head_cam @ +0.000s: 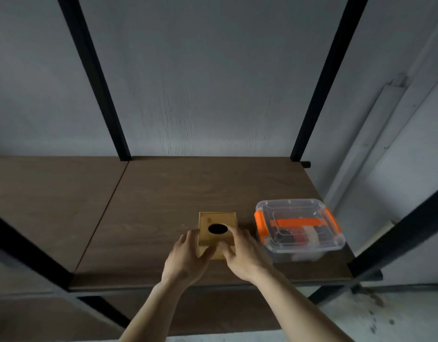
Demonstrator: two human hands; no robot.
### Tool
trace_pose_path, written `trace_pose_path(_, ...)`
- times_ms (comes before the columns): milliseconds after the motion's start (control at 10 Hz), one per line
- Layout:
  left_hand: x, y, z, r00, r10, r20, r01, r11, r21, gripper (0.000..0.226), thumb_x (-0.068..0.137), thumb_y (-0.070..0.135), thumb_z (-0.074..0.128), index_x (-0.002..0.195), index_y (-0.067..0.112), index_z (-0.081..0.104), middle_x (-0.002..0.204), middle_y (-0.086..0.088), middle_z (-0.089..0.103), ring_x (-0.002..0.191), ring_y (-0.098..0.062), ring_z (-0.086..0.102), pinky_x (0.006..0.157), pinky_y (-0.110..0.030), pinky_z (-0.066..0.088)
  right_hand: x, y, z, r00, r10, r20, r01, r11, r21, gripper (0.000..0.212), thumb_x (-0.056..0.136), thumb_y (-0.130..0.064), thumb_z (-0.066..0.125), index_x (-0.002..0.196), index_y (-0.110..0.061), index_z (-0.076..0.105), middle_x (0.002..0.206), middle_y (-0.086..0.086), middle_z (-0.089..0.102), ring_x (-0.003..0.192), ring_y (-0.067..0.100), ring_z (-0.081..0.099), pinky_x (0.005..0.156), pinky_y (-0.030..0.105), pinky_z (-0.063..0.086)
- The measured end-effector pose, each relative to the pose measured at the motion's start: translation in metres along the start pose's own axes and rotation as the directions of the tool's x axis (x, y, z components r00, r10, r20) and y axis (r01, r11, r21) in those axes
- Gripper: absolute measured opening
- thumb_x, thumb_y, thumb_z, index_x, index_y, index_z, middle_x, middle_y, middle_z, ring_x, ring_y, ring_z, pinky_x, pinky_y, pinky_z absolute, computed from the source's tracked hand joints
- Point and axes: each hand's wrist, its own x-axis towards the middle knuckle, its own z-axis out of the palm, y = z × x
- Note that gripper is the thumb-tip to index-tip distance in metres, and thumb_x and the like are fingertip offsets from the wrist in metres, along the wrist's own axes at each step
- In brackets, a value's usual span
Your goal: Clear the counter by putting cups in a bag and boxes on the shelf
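A small wooden box (217, 219) with a dark round hole in its top rests on the brown shelf board (163, 193). My left hand (188, 255) holds its left side and near edge, thumb on top. My right hand (242, 253) grips its right side and near edge. Right of the wooden box stands a clear plastic box (299, 228) with orange latches and an orange handle, lid on, apart from my right hand. No cups or bag are in view.
Black metal uprights (97, 82) (321, 82) rise at the back of the shelf, and another black post (398, 233) crosses at the right front. A lower shelf board (213, 314) shows beneath my arms. A grey wall lies behind.
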Motion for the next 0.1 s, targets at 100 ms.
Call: trace_pose_path(100, -0.0325, 0.0146, -0.0024, 0.999, 0.031, -0.031, -0.028, 0.994, 0.107, 0.069, 0.083, 0.066, 0.053, 0.142, 0.032, 0.04, 0.139, 0.004, 0.055, 0.122, -0.022, 0.056, 0.091, -0.038, 0.05, -0.0296, 0.0126, -0.0094, 0.997, -0.072, 0.017, 0.072, 0.997, -0.021, 0.056, 0.099, -0.05, 0.045, 0.15, -0.029, 0.036, 0.145, 0.002, 0.05, 0.132, 0.024, 0.053, 0.107, 0.04, 0.046)
